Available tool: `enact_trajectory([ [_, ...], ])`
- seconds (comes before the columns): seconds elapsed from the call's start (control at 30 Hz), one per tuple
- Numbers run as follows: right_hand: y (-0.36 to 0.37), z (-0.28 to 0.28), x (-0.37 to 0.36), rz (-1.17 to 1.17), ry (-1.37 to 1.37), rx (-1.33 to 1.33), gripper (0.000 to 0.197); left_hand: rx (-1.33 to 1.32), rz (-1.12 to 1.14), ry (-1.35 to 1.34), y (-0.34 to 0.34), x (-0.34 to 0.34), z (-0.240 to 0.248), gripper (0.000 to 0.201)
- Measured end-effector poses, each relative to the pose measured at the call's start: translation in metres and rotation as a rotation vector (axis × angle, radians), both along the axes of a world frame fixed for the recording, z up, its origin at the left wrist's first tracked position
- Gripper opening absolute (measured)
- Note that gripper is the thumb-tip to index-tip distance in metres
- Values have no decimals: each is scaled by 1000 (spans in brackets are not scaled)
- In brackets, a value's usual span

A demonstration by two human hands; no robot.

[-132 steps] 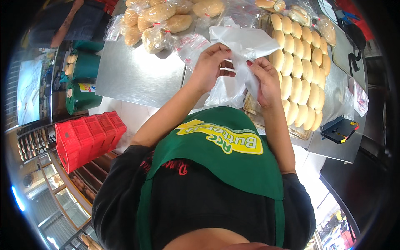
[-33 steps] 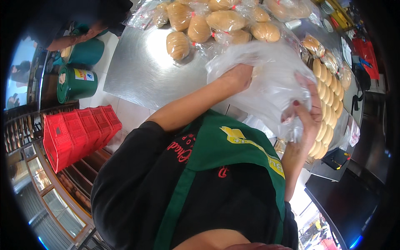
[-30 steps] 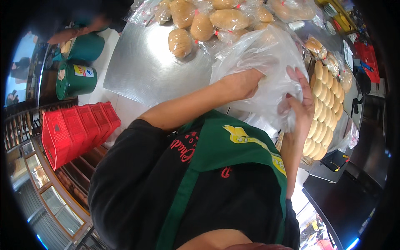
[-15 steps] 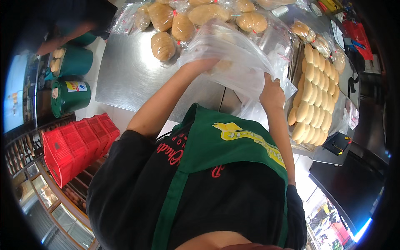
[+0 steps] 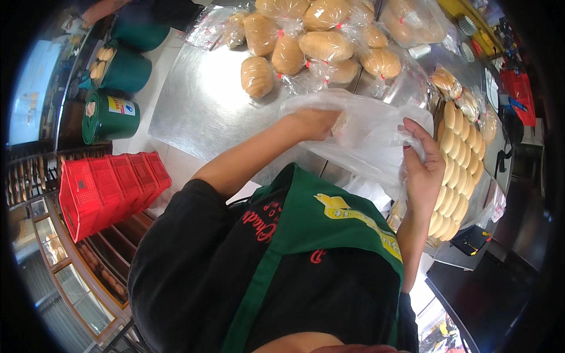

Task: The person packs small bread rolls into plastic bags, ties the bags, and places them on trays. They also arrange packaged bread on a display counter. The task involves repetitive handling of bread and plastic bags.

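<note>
A clear, whitish plastic bag (image 5: 374, 138) is held between my hands above the near side of the metal table. My left hand (image 5: 319, 123) grips its left side, with the fingertips partly hidden in the plastic. Something pale brown shows beside these fingertips through the film; I cannot make out what it is. At the other side, my right hand (image 5: 425, 162) has the bag's edge between thumb and fingers, the thumb and forefinger set apart. Beyond the bag lie several bagged loaves of bread (image 5: 325, 46), tied with red at their necks.
Rows of bread rolls (image 5: 456, 159) fill a tray right of my right hand. The metal table (image 5: 191, 112) extends to the left. Green bins (image 5: 112, 120) and a stack of red crates (image 5: 112, 188) stand on the left. Another person's arm (image 5: 103, 9) shows at upper left.
My right hand has loosened from a closed fist on the bag to a wider thumb-and-finger hold. The bag is lower and less billowed. The whole view has shifted.
</note>
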State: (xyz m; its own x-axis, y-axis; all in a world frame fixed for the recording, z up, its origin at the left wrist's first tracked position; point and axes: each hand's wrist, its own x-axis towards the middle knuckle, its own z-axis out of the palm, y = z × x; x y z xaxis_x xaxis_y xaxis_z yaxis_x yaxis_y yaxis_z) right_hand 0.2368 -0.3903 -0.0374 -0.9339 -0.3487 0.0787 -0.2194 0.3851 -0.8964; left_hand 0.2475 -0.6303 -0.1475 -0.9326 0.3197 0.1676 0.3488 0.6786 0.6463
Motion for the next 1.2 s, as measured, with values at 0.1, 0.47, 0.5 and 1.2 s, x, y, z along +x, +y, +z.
enact_trajectory([
  [0.1,-2,2,-7,-97,-320,-229,55,323,54,-302,-46,13,32,38],
  [0.47,-19,18,-5,188,-590,-637,77,9,1011,-78,-137,19,-98,88],
  [0.5,-19,19,-6,168,-580,-632,77,154,1019,-86,-140,22,-92,86],
  [1.2,73,-32,-49,-365,-353,-740,87,-13,-262,-90,34,-15,36,48],
])
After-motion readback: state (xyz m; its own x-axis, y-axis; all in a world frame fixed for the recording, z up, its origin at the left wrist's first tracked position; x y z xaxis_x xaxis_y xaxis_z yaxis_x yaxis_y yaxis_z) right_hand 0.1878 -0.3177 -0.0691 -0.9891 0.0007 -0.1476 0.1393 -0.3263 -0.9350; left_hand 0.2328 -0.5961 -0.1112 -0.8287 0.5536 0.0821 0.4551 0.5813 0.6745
